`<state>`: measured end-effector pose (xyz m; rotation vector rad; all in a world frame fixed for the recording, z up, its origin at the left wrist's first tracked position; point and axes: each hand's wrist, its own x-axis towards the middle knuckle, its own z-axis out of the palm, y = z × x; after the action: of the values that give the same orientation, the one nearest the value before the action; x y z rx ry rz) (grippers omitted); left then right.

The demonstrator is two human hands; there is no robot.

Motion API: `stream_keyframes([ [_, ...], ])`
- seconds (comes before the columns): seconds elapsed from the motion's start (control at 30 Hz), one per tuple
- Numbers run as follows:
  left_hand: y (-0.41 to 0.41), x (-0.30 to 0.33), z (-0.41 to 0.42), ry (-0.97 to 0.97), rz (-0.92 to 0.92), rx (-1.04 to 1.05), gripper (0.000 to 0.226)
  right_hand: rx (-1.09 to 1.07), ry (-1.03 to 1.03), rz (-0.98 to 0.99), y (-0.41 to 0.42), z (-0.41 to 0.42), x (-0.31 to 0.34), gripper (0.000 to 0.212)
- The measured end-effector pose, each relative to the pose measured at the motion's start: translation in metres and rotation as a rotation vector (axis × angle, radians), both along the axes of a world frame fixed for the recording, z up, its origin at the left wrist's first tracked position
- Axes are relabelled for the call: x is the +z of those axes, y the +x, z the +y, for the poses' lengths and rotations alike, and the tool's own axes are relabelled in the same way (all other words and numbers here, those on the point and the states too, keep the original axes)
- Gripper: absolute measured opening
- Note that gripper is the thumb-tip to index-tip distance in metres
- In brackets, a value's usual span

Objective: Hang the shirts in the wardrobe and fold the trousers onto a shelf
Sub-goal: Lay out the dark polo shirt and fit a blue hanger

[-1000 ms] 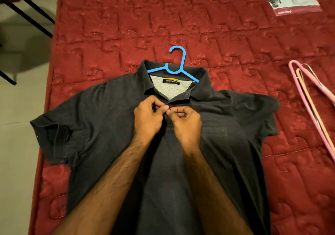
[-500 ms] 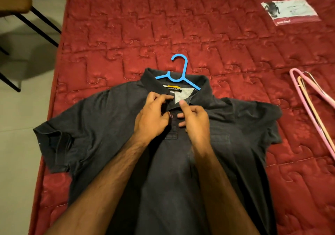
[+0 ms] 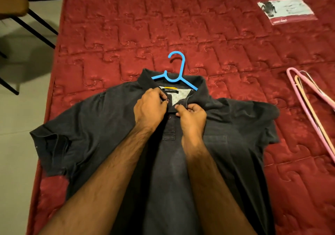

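- My left hand (image 3: 151, 107) pinched the left edge of the placket just beside the top button (image 3: 167, 100), with the fingers curled on the cloth.
- My right hand (image 3: 191, 115) pinched the other edge of the placket under the collar, the fingers curled too, so both hands were closed on the dark polo shirt (image 3: 108, 129).
- The shirt lay flat, front up, on the red mattress (image 3: 126, 26), and its left sleeve reached over the edge of the bed.
- The blue hanger (image 3: 176, 75) was already inside the shirt; its hook and part of its shoulders came out at the neck.
- The lower button (image 3: 169, 117) looked closed, and the top one was open, so I judged the buttoning was half done.
- The shirt was not yet lifted, and no wardrobe was in view, so the hanging itself remained.
- More hangers, pink and pale ones (image 3: 311, 111), waited on the mattress to my right, well apart from the shirt.
- I saw no other shirts and no trousers here, so I could not tell how much of the whole task was left.
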<state>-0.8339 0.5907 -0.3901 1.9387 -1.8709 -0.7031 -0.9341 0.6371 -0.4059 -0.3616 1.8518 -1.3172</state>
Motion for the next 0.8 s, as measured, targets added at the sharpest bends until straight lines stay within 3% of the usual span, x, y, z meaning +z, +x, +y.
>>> stream_keyframes([
  [0.1,-0.002,0.000,-0.007,0.141,0.113,0.098,0.011,-0.019,-0.041,-0.016,0.006,-0.001,-0.005,0.013],
  [0.17,-0.002,-0.002,-0.009,0.208,0.324,0.162,0.012,-0.024,-0.061,-0.012,0.011,0.000,-0.007,0.012],
  [0.23,-0.003,-0.002,-0.003,0.242,0.498,0.198,0.010,-0.032,-0.072,0.035,0.014,-0.001,-0.008,0.016],
  [0.37,0.000,-0.003,0.006,0.251,0.656,0.211,0.012,-0.025,-0.036,0.171,0.020,-0.001,-0.004,0.008],
  [0.53,0.004,-0.005,0.009,0.204,0.706,0.191,0.008,0.000,-0.051,0.222,0.024,-0.001,-0.003,0.011],
  [0.73,0.006,-0.011,0.012,0.076,0.646,0.135,0.002,0.052,-0.176,0.066,0.021,0.007,-0.010,0.017],
  [0.8,0.007,-0.010,0.013,0.086,0.650,0.083,0.011,0.075,-0.192,0.041,0.019,0.007,-0.014,0.017],
])
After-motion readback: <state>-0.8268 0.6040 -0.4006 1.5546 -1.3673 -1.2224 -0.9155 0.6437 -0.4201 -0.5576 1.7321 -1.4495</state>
